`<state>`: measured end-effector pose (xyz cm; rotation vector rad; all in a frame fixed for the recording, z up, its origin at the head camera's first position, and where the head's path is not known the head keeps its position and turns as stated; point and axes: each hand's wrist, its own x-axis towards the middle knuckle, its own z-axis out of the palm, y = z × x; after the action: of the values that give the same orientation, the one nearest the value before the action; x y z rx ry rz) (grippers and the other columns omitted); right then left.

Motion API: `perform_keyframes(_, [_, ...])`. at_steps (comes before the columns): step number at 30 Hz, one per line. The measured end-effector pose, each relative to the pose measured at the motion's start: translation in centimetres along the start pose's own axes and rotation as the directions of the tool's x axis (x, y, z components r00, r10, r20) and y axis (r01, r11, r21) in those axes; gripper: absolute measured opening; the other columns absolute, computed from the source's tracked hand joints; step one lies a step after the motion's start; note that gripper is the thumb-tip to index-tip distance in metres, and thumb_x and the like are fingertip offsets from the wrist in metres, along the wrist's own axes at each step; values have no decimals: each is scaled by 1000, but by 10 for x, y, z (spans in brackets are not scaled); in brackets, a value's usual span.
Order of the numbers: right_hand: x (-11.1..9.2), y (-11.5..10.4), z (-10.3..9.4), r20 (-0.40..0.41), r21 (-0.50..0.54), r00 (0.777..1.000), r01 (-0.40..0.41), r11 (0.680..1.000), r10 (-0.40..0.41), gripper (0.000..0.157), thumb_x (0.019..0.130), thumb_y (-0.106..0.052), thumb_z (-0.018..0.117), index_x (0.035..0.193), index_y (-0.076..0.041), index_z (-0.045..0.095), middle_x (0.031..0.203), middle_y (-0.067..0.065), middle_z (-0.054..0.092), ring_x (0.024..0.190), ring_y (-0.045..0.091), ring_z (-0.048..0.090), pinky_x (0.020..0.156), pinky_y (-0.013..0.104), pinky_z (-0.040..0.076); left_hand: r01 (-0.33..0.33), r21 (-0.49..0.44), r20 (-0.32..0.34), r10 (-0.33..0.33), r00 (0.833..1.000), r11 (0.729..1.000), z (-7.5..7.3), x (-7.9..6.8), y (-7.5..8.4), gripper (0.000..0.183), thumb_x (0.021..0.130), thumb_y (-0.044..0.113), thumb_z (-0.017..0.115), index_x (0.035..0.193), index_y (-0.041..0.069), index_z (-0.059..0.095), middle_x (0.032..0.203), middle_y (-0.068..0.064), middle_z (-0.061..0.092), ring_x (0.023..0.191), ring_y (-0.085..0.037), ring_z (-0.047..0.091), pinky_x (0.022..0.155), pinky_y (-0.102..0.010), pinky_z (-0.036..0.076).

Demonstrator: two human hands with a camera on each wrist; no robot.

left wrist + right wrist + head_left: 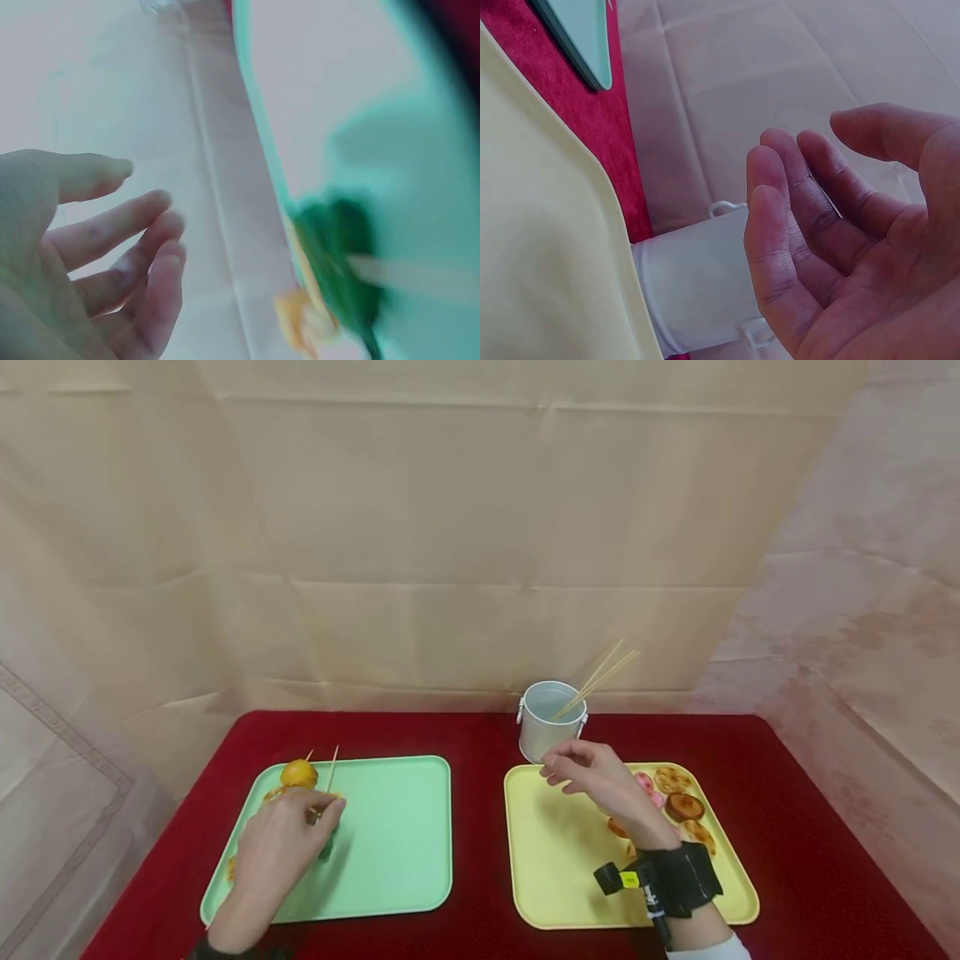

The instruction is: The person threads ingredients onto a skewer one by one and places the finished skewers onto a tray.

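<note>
My left hand [281, 839] hovers over the left part of the mint-green tray [401, 839], its fingers loosely bent. In the left wrist view, the gap between thumb and fingers holds nothing. Close by lies a dark green leafy food piece [337, 259], blurred there, with a thin skewer stick [332, 768] rising near it. Behind the hand sits a yellow ball-shaped piece [299, 774] with a stick tip showing. My right hand [603, 781], loosely curled with nothing in its fingers, is above the far edge of the yellow tray [551, 877], just in front of the white bucket [536, 739].
A few thin bamboo skewers [600, 681] lean out of the bucket. Toward the yellow tray's right side lie pink pieces [651, 787], a brown mushroom-like slice [685, 807] and a golden round slice [672, 779]. Red cloth [477, 827] covers the table; a beige curtain [450, 527] hangs behind.
</note>
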<state>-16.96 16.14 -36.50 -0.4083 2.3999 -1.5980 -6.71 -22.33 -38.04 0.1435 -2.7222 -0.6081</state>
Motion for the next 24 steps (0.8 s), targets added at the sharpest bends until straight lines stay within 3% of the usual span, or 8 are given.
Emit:
perform_keyframes(5, [1, -4, 4, -91, -49, 995, 36, 998, -40, 31, 94, -31, 61, 108, -4, 66, 97, 15, 68, 88, 28, 64, 75, 35, 54, -82, -118, -87, 72, 994, 990, 16, 20, 29, 21, 87, 30, 67, 95, 13, 77, 94, -4, 68, 82, -21, 63, 64, -40, 47])
perform_keyframes(9, [0, -7, 5, -184, -99, 981, 40, 994, -58, 27, 94, -30, 61, 105, -6, 67, 91, 11, 68, 86, 29, 63, 73, 35, 54, -102, -242, -96, 81, 992, 965, 31, 32, 47, 24, 88, 29, 67, 100, 10, 76, 96, -4, 66, 83, -18, 61, 65, -37, 48])
perform_keyframes(17, [2, -14, -4, -300, -292, 947, 21, 956, -113, 24, 94, -26, 59, 102, -6, 69, 86, 5, 70, 80, 25, 64, 68, 32, 53, -6, -449, 37, 26, 999, 893, 56, 40, 66, 32, 88, 30, 66, 112, 9, 70, 106, -4, 64, 97, -23, 60, 76, -36, 50])
perform_keyframes(24, [15, -19, -23, -393, -434, 906, -32, 901, -157, 27, 95, -33, 57, 97, -10, 70, 80, 4, 70, 74, 20, 61, 60, 32, 49, 97, -514, 135, -31, 990, 853, 70, 41, 64, 37, 90, 30, 65, 119, 8, 67, 110, -5, 64, 97, -22, 60, 76, -36, 50])
